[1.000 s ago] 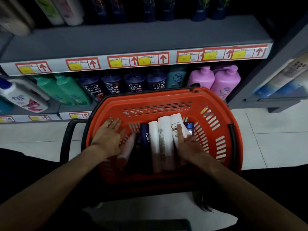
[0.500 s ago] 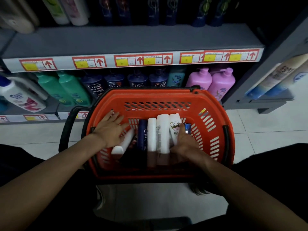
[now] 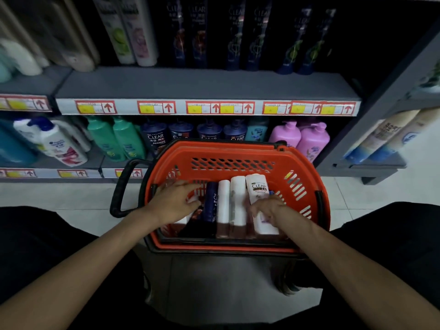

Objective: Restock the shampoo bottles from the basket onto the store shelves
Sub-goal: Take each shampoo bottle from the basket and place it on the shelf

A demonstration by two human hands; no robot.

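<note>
Our right grip (image 3: 266,208) curls round the white CLEAR bottle (image 3: 258,190), which lies in the basket (image 3: 238,152), long axis pointing away towards the shelf (image 3: 202,84). Our left grip (image 3: 176,202), fingers loosely spread, hovers farther left.

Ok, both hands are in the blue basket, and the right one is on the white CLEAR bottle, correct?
Not blue: the head view shows an orange basket. The left hand and right hand are both in it, and the right one is on the white CLEAR bottle.
</note>
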